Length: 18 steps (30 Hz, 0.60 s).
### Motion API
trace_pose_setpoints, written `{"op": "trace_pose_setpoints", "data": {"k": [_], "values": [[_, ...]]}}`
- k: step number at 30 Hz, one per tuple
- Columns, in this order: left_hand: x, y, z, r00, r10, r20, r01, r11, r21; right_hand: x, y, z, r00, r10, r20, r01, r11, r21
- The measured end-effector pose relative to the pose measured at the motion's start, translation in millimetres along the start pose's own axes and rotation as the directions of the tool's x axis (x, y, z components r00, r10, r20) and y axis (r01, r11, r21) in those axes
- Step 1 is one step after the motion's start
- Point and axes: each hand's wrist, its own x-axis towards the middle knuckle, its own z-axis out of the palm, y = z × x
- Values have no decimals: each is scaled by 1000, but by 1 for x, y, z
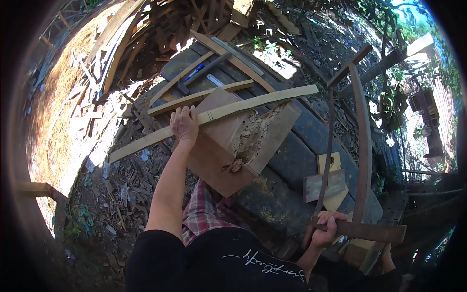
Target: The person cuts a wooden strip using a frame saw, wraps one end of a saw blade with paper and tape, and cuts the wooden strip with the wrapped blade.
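Observation:
My left hand (pixel 184 122) is closed around a long pale wooden strip (pixel 262 100), left of two dark marks drawn across it. The strip lies slantwise over a brown board (pixel 214 163) with a rough, eaten-away hollow. At the lower right my right hand (pixel 327 228) grips a wooden frame saw (pixel 361 141) by the near end of its frame. The saw's narrow dark blade (pixel 329 146) runs away from me, apart from the strip. Under the blade lie a pale wood offcut (pixel 335 194) and a small greyish block (pixel 316 187).
The dark plank bench (pixel 292 158) carries a hammer (pixel 182 87), a blue marker (pixel 194 72), a ruler-like strip (pixel 215 80) and several wooden slats (pixel 233 61). Scrap wood (pixel 170 39) is heaped beyond. Part of a bare arm (pixel 387 259) shows lower right; whose, I cannot tell.

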Motion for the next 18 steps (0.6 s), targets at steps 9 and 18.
{"op": "trace_pose_setpoints", "data": {"k": [9,18], "values": [[7,86,-151,974,-28,-223,-150,657,-739,-7,35,-37,925,293,-241,-239,943,230],[-15,192,-380,308,77,-948,-920,-230,-317,-12,71,-60,835,483,-261,-365,844,394]]}}
